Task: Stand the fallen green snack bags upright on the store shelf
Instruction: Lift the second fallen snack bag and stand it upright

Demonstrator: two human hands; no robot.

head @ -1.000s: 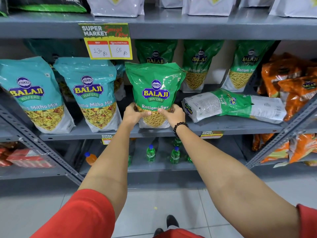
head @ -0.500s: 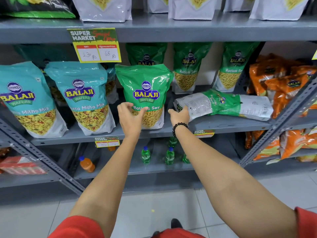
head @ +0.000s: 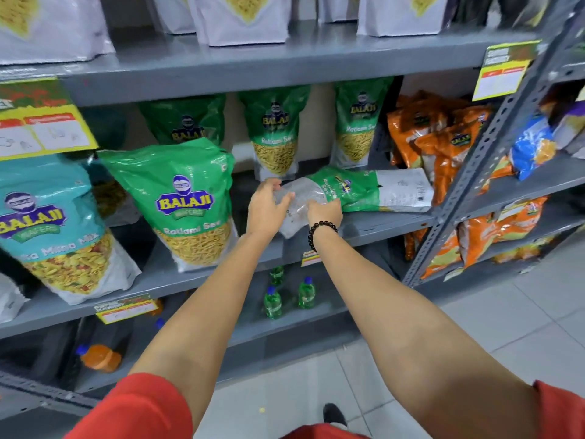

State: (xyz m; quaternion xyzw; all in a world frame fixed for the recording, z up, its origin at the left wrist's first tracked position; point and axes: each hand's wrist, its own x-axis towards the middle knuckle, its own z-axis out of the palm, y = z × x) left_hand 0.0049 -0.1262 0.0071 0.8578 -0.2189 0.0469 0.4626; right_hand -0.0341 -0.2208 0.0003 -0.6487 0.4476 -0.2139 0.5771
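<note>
A green Ratlami Sev bag (head: 364,190) lies on its side on the middle grey shelf (head: 386,221), its clear bottom end toward me. My left hand (head: 266,207) and my right hand (head: 323,212) both grip that near end. Left of it a green bag (head: 186,201) stands upright at the shelf front. Three more green bags stand upright at the back: one (head: 186,122) behind the front bag, one (head: 275,134) in the middle, one (head: 357,122) to the right.
Teal Mitha Mix bags (head: 50,226) stand to the left. Orange bags (head: 440,141) crowd the right, past a slanted grey upright (head: 474,185). White bags fill the top shelf. Small green bottles (head: 273,301) and an orange bottle (head: 101,358) sit on the bottom shelf.
Both hands left the upright green bag at the front and moved right to the fallen bag, which they now grip at its near end. My view has shifted right.
</note>
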